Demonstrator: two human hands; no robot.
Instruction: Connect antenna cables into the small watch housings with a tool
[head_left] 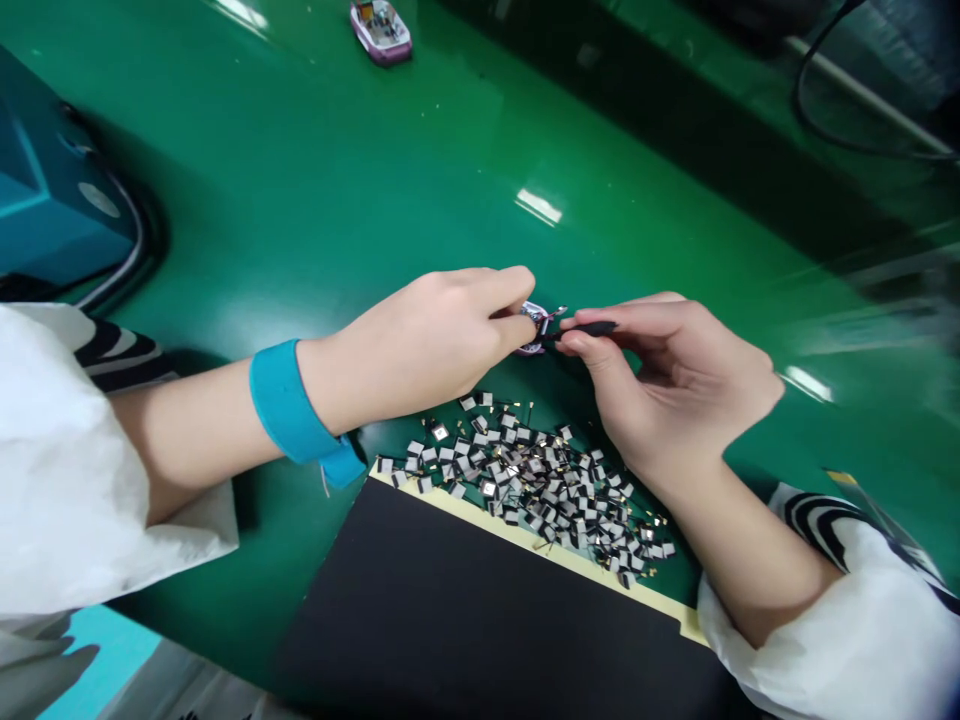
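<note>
Left hand (442, 340): clamped on small pink-and-white plastic shell (532, 348)
Right hand (675, 380): pinches slim black tool (598, 328) at the shell
Shell: mid green table (300, 200), farther from its near edge than the white-and-black square parts (553, 486)

Pinched in the left hand (442, 335): small purple-rimmed casing (532, 349), open, with pale and dark parts showing inside (mostly hidden behind the fingers), and with a thin sliver jutting from its upper right. Held between thumb and fingers of the right hand (675, 375): slim black tool (598, 328), nearly level across the view, pointing leftward at the casing, contact too small to tell.
</note>
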